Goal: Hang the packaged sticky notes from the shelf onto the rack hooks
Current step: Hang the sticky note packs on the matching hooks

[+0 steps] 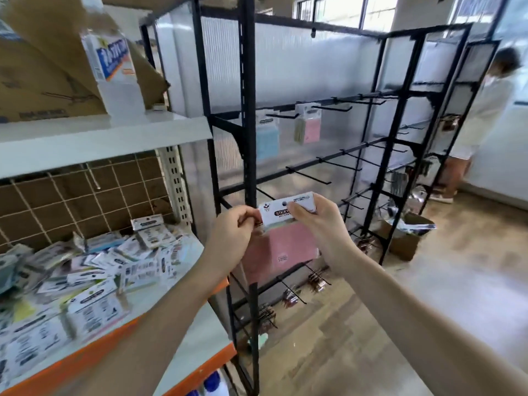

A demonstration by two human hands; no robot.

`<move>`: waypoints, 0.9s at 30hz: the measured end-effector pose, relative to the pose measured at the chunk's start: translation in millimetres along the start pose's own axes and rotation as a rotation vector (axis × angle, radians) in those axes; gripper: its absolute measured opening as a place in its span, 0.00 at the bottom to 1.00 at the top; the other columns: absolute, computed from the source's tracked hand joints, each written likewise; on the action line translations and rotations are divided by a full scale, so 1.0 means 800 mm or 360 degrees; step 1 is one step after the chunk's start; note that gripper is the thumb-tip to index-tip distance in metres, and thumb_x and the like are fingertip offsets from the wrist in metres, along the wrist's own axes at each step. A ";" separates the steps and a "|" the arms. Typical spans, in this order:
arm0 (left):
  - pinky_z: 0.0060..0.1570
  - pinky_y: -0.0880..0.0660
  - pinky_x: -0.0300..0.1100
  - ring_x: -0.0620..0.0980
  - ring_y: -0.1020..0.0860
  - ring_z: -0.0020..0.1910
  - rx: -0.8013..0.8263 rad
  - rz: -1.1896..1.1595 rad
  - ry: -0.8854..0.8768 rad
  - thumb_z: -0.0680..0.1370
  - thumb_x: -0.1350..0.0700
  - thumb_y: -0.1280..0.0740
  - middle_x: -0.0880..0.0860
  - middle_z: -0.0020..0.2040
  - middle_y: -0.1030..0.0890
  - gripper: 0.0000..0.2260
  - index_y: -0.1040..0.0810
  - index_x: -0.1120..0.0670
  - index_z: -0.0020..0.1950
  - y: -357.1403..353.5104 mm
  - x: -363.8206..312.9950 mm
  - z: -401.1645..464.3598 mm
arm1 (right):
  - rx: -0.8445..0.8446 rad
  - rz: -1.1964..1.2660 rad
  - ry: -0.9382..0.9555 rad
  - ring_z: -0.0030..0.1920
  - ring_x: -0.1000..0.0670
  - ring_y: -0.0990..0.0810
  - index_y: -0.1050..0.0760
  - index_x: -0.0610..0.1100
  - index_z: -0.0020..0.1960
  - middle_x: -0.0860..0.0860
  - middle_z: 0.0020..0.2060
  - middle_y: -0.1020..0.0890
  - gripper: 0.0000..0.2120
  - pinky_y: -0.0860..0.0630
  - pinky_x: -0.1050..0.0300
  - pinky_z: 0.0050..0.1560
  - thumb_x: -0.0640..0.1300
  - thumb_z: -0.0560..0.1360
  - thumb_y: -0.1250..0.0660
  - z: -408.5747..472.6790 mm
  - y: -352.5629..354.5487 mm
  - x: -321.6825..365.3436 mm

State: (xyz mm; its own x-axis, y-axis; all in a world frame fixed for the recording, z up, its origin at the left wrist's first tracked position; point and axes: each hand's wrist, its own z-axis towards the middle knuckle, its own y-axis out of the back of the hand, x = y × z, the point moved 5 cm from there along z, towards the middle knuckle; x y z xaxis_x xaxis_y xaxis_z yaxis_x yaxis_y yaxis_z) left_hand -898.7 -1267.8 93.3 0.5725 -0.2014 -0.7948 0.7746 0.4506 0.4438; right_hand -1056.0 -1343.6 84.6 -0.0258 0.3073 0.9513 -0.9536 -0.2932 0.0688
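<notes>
Near the middle of the frame, two hands hold one pack of sticky notes (pixel 281 238) up in front of the black rack (pixel 248 110). Left hand (pixel 233 228) pinches the left end of the white card top. Right hand (pixel 320 221) grips the right end, fingers curled over it. Pink notes hang below the card. Two packs (pixel 307 124) hang on hooks higher up. More packs lie in a pile (pixel 85 270) on the shelf (pixel 197 347) at lower left.

Bright daylight enters through the windows (pixel 343 11) at the top right. The scene is evenly lit, with soft shadows. Edges bend from wide-angle distortion, and the whole picture is slightly blurred.
</notes>
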 end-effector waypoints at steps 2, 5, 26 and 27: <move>0.37 0.32 0.24 0.30 0.24 0.36 0.0020 -0.0116 0.0007 0.80 0.60 0.39 0.40 0.36 0.21 0.12 0.23 0.47 0.40 -0.034 -0.022 0.005 | -0.0047 0.0033 0.0016 0.35 0.56 0.19 0.20 0.45 0.45 0.52 0.37 0.15 0.02 0.25 0.62 0.35 0.42 0.75 0.30 0.005 0.037 0.003; 0.35 0.31 0.27 0.35 0.25 0.33 0.0043 -0.0154 -0.0014 0.78 0.50 0.35 0.44 0.34 0.21 0.08 0.21 0.49 0.41 -0.076 -0.049 0.017 | -0.0096 0.0118 0.0027 0.36 0.54 0.20 0.21 0.45 0.43 0.52 0.36 0.16 0.02 0.26 0.60 0.36 0.43 0.74 0.29 0.016 0.077 0.003; 0.35 0.27 0.44 0.50 0.22 0.33 -0.0261 -0.0035 -0.0213 0.77 0.49 0.34 0.53 0.33 0.19 0.12 0.20 0.56 0.41 -0.222 -0.095 0.273 | -0.0164 0.0084 0.0235 0.35 0.51 0.25 0.27 0.29 0.45 0.46 0.34 0.22 0.18 0.29 0.56 0.35 0.46 0.74 0.28 0.280 0.222 -0.009; 0.36 0.27 0.44 0.48 0.22 0.34 -0.0274 -0.0037 -0.0224 0.77 0.48 0.34 0.52 0.34 0.19 0.12 0.19 0.56 0.41 -0.228 -0.095 0.290 | -0.0172 0.0106 0.0255 0.34 0.51 0.24 0.28 0.29 0.45 0.45 0.35 0.22 0.19 0.28 0.55 0.36 0.46 0.74 0.28 0.298 0.227 -0.010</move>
State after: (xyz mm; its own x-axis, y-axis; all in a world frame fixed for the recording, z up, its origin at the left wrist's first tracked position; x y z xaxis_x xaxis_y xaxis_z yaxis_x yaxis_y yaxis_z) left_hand -1020.9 -1536.7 168.6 0.5961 -0.3274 -0.7332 0.7376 0.5840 0.3389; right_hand -1157.6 -1615.1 160.7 -0.1289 0.4334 0.8919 -0.9746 -0.2215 -0.0332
